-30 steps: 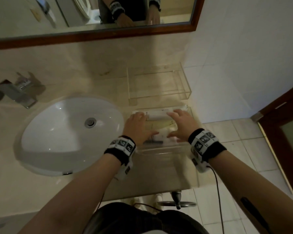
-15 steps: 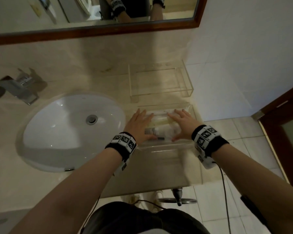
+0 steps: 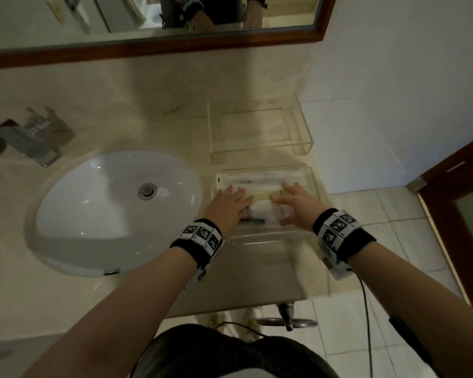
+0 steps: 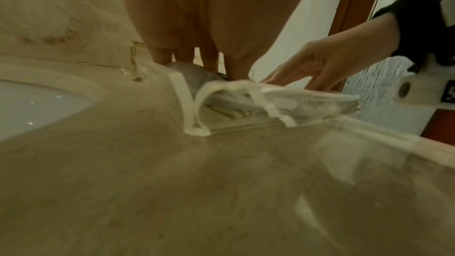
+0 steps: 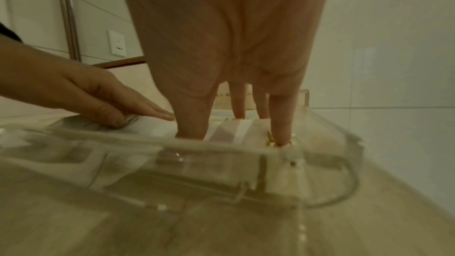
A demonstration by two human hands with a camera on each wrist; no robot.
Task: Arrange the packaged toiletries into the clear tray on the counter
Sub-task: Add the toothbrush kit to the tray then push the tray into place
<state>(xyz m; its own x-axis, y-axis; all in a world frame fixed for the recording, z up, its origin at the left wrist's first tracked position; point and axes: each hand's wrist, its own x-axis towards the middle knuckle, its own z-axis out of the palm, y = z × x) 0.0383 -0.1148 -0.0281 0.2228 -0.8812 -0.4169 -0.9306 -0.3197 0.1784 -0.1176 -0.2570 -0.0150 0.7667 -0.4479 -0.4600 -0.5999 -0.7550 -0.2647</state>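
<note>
A clear tray (image 3: 268, 237) sits on the counter right of the sink, its near wall (image 5: 221, 149) showing in the right wrist view. Inside lie white and pale yellow packaged toiletries (image 3: 260, 184), side by side. My left hand (image 3: 228, 204) lies flat on the packets at the tray's left, fingers straight (image 5: 147, 111). On the right side my right hand (image 3: 292, 201) presses down with straight, spread fingers (image 5: 280, 124). A dark item (image 3: 254, 221) shows between the hands near the tray's front. Neither hand grips anything.
A second clear acrylic box (image 3: 257, 129), empty, stands behind the tray against the wall. The white sink basin (image 3: 115, 211) and chrome tap (image 3: 36, 137) are to the left. The counter's front edge (image 3: 243, 304) is close below the tray; tiled floor lies to the right.
Both hands have flattened from curled to straight fingers on the packets and slid slightly toward the tray's front. The packets have stayed in the tray.
</note>
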